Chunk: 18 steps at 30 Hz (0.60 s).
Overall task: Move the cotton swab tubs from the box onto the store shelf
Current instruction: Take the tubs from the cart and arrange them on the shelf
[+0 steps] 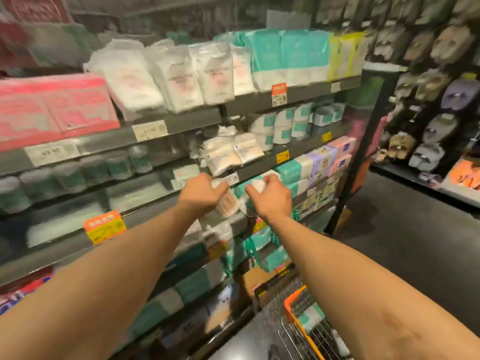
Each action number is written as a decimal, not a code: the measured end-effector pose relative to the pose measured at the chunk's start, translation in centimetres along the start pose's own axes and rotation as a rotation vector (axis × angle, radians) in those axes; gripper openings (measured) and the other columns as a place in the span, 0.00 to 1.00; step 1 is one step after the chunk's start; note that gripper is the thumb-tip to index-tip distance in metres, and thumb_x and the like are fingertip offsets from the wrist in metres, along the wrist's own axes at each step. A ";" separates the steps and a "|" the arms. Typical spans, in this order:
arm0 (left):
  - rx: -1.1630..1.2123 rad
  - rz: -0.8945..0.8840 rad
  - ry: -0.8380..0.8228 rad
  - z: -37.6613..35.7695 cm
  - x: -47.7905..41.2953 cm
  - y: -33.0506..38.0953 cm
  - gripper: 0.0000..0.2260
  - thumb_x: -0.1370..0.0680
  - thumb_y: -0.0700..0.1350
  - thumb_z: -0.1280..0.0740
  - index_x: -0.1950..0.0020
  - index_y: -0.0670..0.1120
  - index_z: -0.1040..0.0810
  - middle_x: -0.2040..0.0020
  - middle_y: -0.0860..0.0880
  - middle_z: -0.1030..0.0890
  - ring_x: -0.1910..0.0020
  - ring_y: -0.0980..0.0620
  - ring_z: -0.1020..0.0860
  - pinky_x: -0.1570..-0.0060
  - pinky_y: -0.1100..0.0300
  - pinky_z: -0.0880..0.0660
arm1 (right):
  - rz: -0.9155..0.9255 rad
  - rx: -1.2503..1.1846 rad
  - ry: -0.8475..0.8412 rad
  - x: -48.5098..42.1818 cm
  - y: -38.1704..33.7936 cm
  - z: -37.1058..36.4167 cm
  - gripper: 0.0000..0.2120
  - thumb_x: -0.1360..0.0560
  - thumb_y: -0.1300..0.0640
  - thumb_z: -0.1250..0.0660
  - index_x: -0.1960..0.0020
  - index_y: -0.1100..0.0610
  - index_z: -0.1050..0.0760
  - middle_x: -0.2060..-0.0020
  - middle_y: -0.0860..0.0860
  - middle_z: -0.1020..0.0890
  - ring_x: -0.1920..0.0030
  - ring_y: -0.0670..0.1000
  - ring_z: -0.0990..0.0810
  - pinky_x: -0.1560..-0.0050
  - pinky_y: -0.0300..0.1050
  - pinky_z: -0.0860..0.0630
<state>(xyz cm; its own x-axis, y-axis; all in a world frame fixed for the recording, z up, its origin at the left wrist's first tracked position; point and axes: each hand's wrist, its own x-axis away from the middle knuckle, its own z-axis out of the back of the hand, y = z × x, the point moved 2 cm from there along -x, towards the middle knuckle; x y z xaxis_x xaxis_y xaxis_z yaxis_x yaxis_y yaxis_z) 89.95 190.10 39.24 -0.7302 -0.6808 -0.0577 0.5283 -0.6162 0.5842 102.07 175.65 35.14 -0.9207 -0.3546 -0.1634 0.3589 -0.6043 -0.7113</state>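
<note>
My left hand [201,190] grips a clear cotton swab tub [227,203] by its white lid, the swab sticks showing below my fingers. My right hand [270,197] grips a second tub [255,187] with a white lid. Both tubs are held side by side in front of the store shelf [262,171], just below its price-tag rail. More swab tubs with teal labels [283,126] stand on the shelf above. The box is not clearly visible.
Bags of cotton pads [226,157] lie on the shelf just above my hands. Teal and purple packs [311,165] fill the shelf to the right. An orange-rimmed wire cart [298,315] stands at the bottom right. Slippers [436,126] hang on the right wall.
</note>
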 end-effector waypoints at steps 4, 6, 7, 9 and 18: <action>0.074 0.087 0.138 4.9 -0.1 -4.0 0.26 0.22 0.62 0.34 0.36 0.42 0.27 0.39 0.40 0.20 0.39 0.39 0.23 0.42 0.52 0.26 | 0.119 -0.022 -0.024 -0.7 -6.2 -2.6 0.28 0.25 0.37 0.33 0.34 0.55 0.28 0.39 0.59 0.21 0.38 0.64 0.26 0.41 0.54 0.28; 0.121 0.120 0.204 6.5 -0.6 -6.0 0.25 0.23 0.62 0.33 0.36 0.44 0.29 0.39 0.41 0.20 0.40 0.39 0.23 0.45 0.53 0.27 | 0.158 -0.028 -0.048 -1.2 -8.6 -4.1 0.29 0.24 0.37 0.33 0.32 0.54 0.29 0.37 0.58 0.22 0.37 0.64 0.27 0.40 0.54 0.29; 0.138 0.138 0.228 7.2 -0.9 -7.0 0.24 0.23 0.61 0.32 0.37 0.45 0.29 0.40 0.41 0.20 0.41 0.39 0.23 0.47 0.54 0.28 | 0.177 -0.029 -0.056 -1.6 -9.6 -5.0 0.29 0.24 0.37 0.33 0.31 0.54 0.29 0.37 0.58 0.22 0.37 0.64 0.28 0.39 0.54 0.29; 0.145 0.155 0.256 8.1 -1.6 -8.7 0.23 0.23 0.60 0.32 0.38 0.45 0.29 0.41 0.41 0.20 0.41 0.40 0.23 0.48 0.54 0.28 | 0.204 -0.037 -0.060 -2.1 -11.2 -6.4 0.29 0.24 0.37 0.33 0.31 0.54 0.30 0.38 0.58 0.21 0.37 0.63 0.27 0.39 0.54 0.29; 0.096 0.241 0.262 8.2 -7.4 -14.8 0.20 0.21 0.55 0.31 0.36 0.46 0.29 0.39 0.42 0.22 0.40 0.41 0.24 0.43 0.53 0.28 | 0.258 -0.106 -0.215 -7.2 -15.7 -14.6 0.22 0.28 0.37 0.29 0.43 0.49 0.31 0.43 0.50 0.21 0.41 0.58 0.30 0.48 0.50 0.34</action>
<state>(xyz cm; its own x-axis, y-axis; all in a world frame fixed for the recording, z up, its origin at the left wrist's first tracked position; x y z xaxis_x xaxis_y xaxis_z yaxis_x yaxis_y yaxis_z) 84.00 207.50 37.69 -0.4476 -0.8878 -0.1071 0.6192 -0.3941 0.6792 100.84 198.11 37.54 -0.7446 -0.6346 -0.2073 0.5470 -0.4020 -0.7343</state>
